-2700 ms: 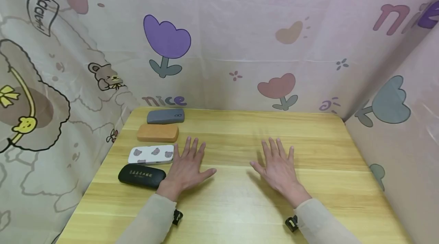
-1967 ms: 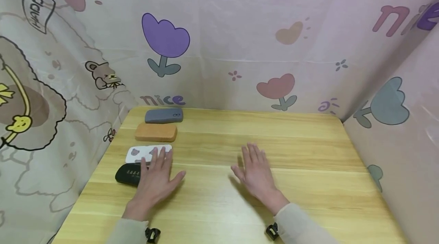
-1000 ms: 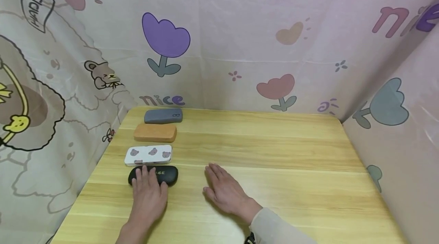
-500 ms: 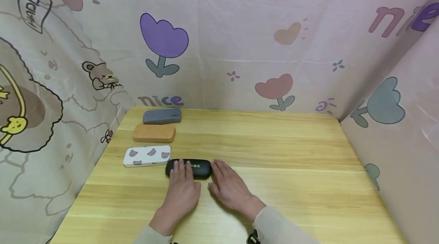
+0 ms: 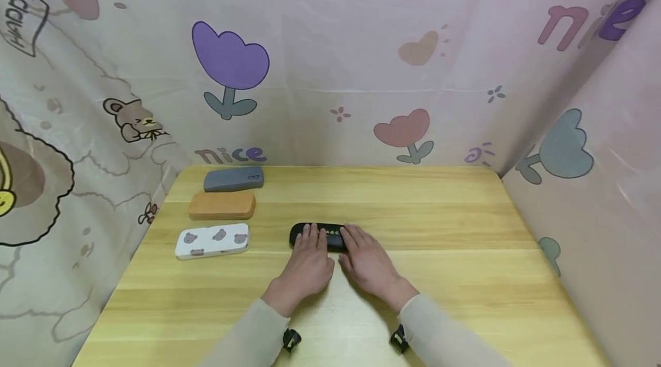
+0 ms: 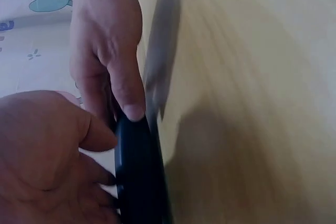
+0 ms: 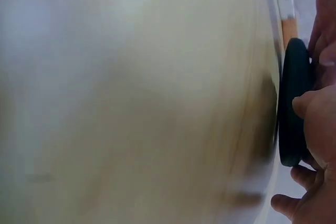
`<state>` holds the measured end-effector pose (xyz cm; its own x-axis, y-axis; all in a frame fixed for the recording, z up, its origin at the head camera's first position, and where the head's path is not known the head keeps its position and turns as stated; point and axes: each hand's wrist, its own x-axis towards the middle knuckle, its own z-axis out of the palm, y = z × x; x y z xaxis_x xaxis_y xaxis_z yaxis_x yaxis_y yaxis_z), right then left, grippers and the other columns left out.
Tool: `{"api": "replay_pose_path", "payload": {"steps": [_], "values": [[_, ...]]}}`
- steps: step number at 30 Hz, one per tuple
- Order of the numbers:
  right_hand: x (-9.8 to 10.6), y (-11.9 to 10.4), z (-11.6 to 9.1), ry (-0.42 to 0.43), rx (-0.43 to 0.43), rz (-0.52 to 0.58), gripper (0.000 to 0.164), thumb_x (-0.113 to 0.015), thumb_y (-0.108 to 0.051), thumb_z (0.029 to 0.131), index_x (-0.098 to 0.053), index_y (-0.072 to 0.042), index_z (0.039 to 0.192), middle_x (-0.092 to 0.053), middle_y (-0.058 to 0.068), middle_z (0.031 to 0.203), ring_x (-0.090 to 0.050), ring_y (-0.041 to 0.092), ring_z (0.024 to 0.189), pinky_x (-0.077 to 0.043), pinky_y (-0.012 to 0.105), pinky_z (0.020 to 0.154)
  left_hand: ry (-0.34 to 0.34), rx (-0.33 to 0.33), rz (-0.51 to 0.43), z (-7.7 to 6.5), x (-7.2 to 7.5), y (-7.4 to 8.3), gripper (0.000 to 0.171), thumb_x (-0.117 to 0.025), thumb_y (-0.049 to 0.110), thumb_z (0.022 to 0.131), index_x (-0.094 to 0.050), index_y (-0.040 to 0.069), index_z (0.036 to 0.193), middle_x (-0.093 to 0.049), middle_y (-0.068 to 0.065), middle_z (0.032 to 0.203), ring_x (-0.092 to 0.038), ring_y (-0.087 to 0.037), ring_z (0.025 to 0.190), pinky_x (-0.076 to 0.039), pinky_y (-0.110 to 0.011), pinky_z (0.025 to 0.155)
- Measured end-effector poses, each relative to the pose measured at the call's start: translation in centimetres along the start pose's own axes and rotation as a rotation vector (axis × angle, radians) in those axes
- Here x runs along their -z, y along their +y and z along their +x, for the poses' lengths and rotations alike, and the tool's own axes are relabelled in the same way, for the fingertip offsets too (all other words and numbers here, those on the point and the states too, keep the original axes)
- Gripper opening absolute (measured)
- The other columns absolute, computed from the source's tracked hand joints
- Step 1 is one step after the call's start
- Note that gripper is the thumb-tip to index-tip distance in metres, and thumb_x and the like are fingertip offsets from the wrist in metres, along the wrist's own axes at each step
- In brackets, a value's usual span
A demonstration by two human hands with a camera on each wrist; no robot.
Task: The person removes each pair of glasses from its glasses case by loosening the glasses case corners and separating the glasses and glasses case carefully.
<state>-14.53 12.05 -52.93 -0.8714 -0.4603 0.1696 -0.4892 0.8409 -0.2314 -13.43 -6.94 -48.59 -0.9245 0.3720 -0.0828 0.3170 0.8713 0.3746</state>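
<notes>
A black glasses case with gold lettering lies near the middle of the table. My left hand rests its straight fingers across the top of it. At the right end, the fingers of my right hand lie over the case and hide that end. Both thumbs are by its near side. In the left wrist view, the case runs between the two hands, the right thumb overlapping its end. The right wrist view shows the dark case edge-on, with the right hand beside it.
Several other cases are lined up on the left of the wooden table: white with bear prints, orange-tan and grey-blue. A printed curtain closes off the back and sides.
The black case has slid from the left row toward the middle and slightly away from me under my left hand. My right hand has moved inward onto its right end.
</notes>
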Motion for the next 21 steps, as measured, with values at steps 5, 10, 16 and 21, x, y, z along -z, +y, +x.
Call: {"api": "replay_pose_path", "payload": {"steps": [5, 10, 16, 21], "values": [[0.3, 2.0, 0.2, -0.019, -0.036, 0.0, 0.065, -0.055, -0.036, 0.109, -0.038, 0.0, 0.161, -0.043, 0.02, 0.164, -0.042, 0.037, 0.152, -0.035, 0.051, 0.123, -0.041, -0.087, 0.061, 1.5, 0.2, -0.2, 0.062, -0.049, 0.019, 0.106, -0.034, -0.008, 0.16, -0.024, -0.032, 0.169, -0.018, -0.047, 0.16, -0.018, -0.061, 0.127], [0.5, 3.1, 0.3, -0.004, -0.03, -0.008, 0.064, -0.055, -0.037, 0.11, -0.04, -0.001, 0.16, -0.045, 0.02, 0.163, -0.043, 0.037, 0.151, -0.034, 0.049, 0.124, -0.004, -0.125, 0.114, 2.4, 0.3, -1.4, 0.058, -0.056, 0.021, 0.106, -0.042, 0.0, 0.159, -0.034, -0.023, 0.168, -0.026, -0.041, 0.159, -0.021, -0.064, 0.126], [0.8, 3.5, 0.8, 0.027, -0.008, 0.003, 0.065, -0.062, -0.039, 0.106, -0.047, -0.002, 0.156, -0.051, 0.019, 0.158, -0.048, 0.037, 0.147, -0.038, 0.051, 0.121, 0.097, -0.033, 0.154, 3.3, 0.4, -3.7, 0.064, -0.075, 0.029, 0.097, -0.053, 0.007, 0.154, -0.053, -0.017, 0.157, -0.047, -0.039, 0.146, -0.034, -0.062, 0.12], [1.0, 3.8, 1.7, 0.03, -0.011, -0.013, 0.068, -0.067, -0.048, 0.101, -0.052, -0.005, 0.152, -0.054, 0.016, 0.156, -0.05, 0.035, 0.145, -0.042, 0.053, 0.117, 0.065, -0.003, 0.11, 4.0, 0.8, -5.3, 0.074, -0.082, 0.036, 0.092, -0.053, 0.006, 0.153, -0.056, -0.016, 0.153, -0.049, -0.038, 0.142, -0.035, -0.059, 0.119]]}}
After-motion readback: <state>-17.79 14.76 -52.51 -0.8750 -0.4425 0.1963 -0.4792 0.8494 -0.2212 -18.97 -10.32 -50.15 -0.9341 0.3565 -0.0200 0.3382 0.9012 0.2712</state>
